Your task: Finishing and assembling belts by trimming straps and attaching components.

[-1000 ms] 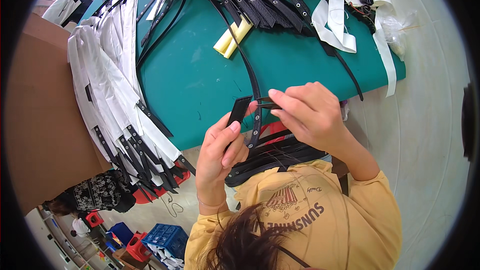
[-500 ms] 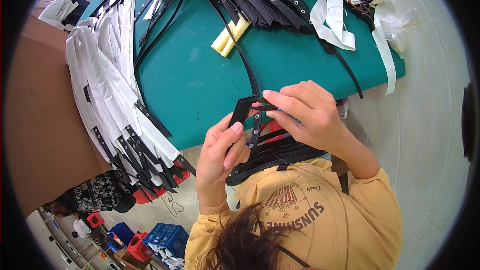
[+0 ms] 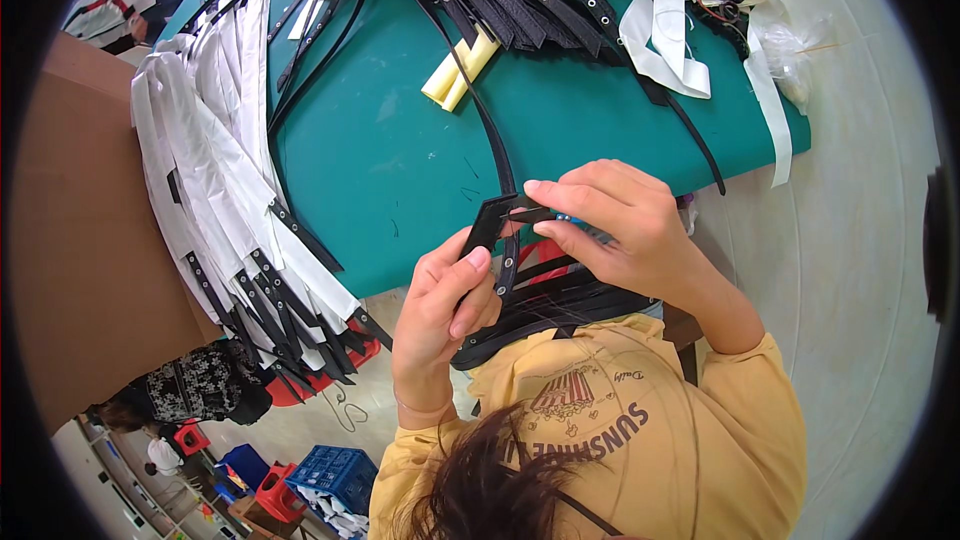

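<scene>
Between the fingers and thumb of my left hand (image 3: 447,290) is the end of a black belt strap (image 3: 488,223), raised above the near edge of the table. A length of strap with metal eyelets (image 3: 508,270) hangs beside it, and a long black part runs away across the table. My right hand (image 3: 622,218) pinches a pair of small dark thread snips (image 3: 532,214) with a bit of blue near the palm. Their tips touch or nearly touch the strap's edge; which of the two I cannot tell. Black straps also lie across my lap.
On the green table (image 3: 380,170), black eyeleted straps (image 3: 500,0) are heaped at the back by a yellow roll (image 3: 460,70). White-wrapped straps (image 3: 210,140) drape over the left side, next to a cardboard box (image 3: 110,240). White strips (image 3: 670,50) hang off the right.
The strap end has tilted slightly in my left hand. My right hand has turned a little, showing more of the blue on the snips. Both hands stay in nearly the same place.
</scene>
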`<state>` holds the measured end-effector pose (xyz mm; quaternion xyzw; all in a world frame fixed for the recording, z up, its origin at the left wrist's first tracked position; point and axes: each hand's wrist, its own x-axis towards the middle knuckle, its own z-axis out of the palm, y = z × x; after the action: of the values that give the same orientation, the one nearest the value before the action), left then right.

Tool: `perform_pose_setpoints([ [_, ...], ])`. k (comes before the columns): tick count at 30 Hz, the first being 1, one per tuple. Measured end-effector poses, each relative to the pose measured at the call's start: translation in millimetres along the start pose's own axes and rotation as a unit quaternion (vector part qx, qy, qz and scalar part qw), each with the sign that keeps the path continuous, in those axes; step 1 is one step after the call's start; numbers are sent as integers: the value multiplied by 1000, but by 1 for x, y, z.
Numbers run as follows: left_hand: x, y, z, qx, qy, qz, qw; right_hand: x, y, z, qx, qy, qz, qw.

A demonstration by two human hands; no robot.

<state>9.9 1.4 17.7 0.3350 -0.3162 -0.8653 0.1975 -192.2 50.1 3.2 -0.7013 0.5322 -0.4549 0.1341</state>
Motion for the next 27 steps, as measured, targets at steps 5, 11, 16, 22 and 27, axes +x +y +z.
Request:
perform_pose_setpoints([
  [5,0,-2,-3,3,-1,13,1000,-1,-1,2,-3,0,5,1000],
  [11,1,-1,-2,-18,-26,10,999,-6,5,13,49,41,47,997],
  [16,0,-9,-7,-9,19,64,998,-3,-1,21,247,71,234,938],
  [22,5,-14,9,256,141,111,950,15,-12,35,388,-27,314,866],
  [27,9,-45,2,554,281,405,671,28,-21,31,424,26,348,835],
])
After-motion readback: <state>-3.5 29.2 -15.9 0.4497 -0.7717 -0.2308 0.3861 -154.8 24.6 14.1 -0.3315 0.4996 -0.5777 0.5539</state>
